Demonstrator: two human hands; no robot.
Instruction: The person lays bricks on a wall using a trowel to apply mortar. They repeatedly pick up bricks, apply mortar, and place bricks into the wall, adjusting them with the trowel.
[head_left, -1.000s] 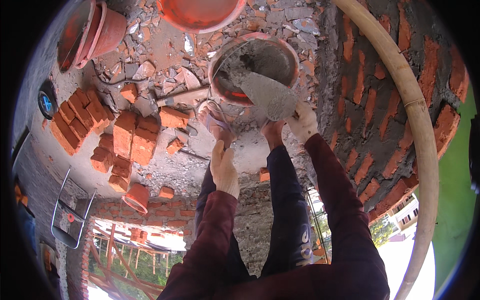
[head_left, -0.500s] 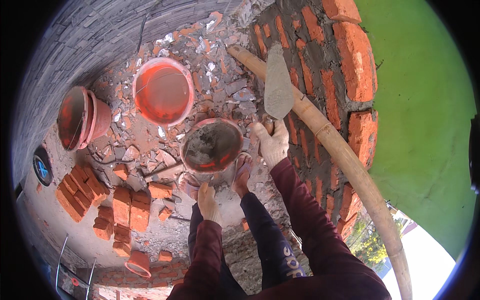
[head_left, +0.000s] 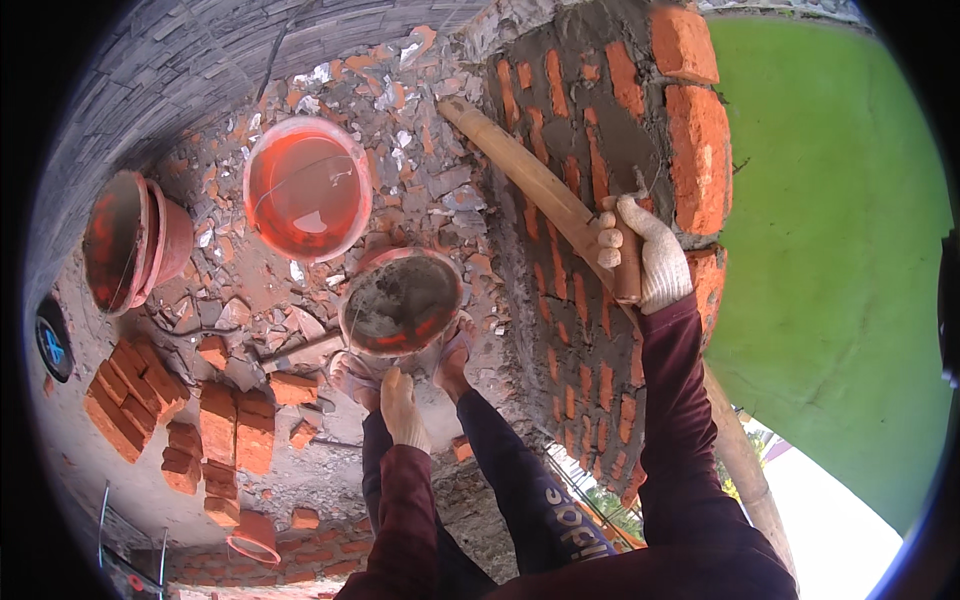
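My right hand [head_left: 655,250], in a pale knitted glove, is wrapped round the brown handle of a trowel [head_left: 628,268]. It is over the brick wall [head_left: 590,290] at the right, whose joints are filled with grey mortar. The trowel's thin metal neck points away from me; its blade is hard to tell from the wet mortar [head_left: 630,140] beyond it. Low in front of my legs hangs my left hand [head_left: 404,412], gloved too, with its fingers curled in and nothing visible in them. A round pan of grey mortar [head_left: 402,300] stands at my feet, beyond that hand.
A bamboo pole [head_left: 530,180] slants along the wall, passing under my right arm. An orange tub with watery contents [head_left: 308,190] and stacked tubs [head_left: 170,235] stand left, on rubble. Loose bricks [head_left: 235,425] and a hammer-like tool [head_left: 300,352] lie nearer. Beyond the wall is a green surface [head_left: 830,230].
My right hand has moved right over the wall and turned. The trowel blade, plainly seen before with grey mortar on it, no longer stands out. My left hand stays low and curled.
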